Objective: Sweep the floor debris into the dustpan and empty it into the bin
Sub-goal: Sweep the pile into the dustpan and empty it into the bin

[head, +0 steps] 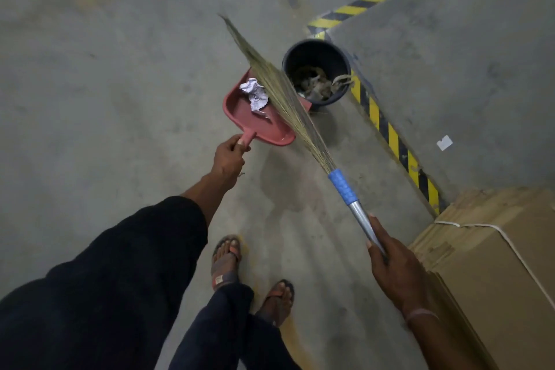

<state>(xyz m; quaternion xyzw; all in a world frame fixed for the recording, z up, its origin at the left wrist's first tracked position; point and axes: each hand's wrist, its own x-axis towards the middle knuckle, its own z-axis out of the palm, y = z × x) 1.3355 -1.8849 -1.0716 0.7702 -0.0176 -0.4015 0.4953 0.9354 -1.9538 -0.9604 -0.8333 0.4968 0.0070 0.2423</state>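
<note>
We've got the red dustpan (pixel 258 117) mid-frame, left hand (pixel 228 158) curled round its handle, crumpled paper (pixel 254 94) sitting inside. The black bin (pixel 318 70) is just right of its front lip, so the left hand's nearer. Right hand (pixel 393 264) grips the grass broom (pixel 288 99), bristles slanting to upper left across the pan.

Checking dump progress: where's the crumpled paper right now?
In the head view, the crumpled paper lies in the red dustpan held by the left hand, just left of the broom bristles, with the dark bin to its right.
</note>
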